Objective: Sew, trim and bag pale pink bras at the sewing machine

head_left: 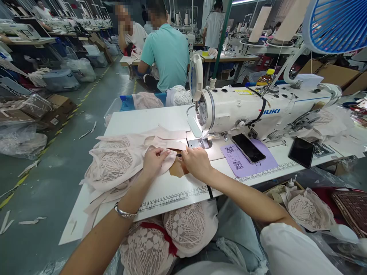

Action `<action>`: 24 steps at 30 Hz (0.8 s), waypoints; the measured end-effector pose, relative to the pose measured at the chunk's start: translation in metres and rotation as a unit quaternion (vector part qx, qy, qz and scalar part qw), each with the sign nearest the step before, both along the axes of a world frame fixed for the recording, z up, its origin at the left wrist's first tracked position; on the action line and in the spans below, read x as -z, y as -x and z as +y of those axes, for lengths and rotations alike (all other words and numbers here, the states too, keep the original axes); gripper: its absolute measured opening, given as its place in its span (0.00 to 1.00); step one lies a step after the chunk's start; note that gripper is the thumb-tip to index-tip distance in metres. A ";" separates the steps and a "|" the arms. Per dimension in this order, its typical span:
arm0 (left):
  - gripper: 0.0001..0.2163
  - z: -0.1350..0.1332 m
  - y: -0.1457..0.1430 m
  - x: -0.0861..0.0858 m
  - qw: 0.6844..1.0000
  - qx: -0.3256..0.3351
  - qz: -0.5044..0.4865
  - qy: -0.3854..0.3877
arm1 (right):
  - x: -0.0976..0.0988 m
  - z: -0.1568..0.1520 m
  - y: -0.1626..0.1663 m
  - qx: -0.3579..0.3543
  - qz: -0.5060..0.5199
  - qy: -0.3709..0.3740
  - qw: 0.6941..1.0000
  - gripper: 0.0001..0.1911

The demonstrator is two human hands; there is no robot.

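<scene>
My left hand (153, 162) pinches the edge of a pale beige lace bra (110, 168), whose cups lie spread over the table to the left. Close by, my right hand (196, 162) is closed beside the needle plate (196, 143) of a white sewing machine (235, 109); what its fingers hold is hidden. A brown patch (177, 170) shows on the table between the two hands. Beige fabric strips (169, 133) stretch from the bra toward the presser foot. Two more lace cups with a red strip (160, 233) rest on my lap.
A black phone (249, 148) lies on a purple sheet (229, 154) right of my right hand, with a dark tablet (301, 152) beyond. A measuring tape (172, 199) runs along the table's front edge. A blue fan (338, 25) hangs upper right. A person in teal (169, 53) sits ahead.
</scene>
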State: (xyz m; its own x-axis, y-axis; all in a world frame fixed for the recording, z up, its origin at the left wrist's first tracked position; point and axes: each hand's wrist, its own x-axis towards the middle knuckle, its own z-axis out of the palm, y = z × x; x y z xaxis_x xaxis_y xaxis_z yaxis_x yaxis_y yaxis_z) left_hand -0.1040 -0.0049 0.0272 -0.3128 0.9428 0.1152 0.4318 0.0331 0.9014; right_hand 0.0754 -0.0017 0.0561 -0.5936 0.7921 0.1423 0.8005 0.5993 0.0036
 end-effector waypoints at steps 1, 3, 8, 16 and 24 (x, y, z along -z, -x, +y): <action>0.17 0.000 0.000 -0.001 1.000 0.002 -0.013 0.011 | 0.000 -0.001 -0.002 0.005 0.000 0.005 1.000 0.15; 0.18 -0.003 0.002 -0.005 0.996 0.027 -0.044 0.069 | 0.000 -0.004 -0.010 0.028 0.002 0.013 1.000 0.14; 0.16 -0.021 0.004 -0.013 0.960 0.167 0.058 0.216 | 0.008 -0.009 -0.042 0.069 0.045 0.019 0.996 0.12; 0.12 -0.049 -0.006 -0.005 0.957 0.183 0.177 0.136 | 0.030 -0.011 -0.050 -0.104 0.041 -0.013 0.994 0.14; 0.12 -0.056 -0.007 -0.011 0.957 0.199 0.159 0.138 | 0.020 -0.011 -0.026 -0.150 -0.006 -0.030 0.988 0.12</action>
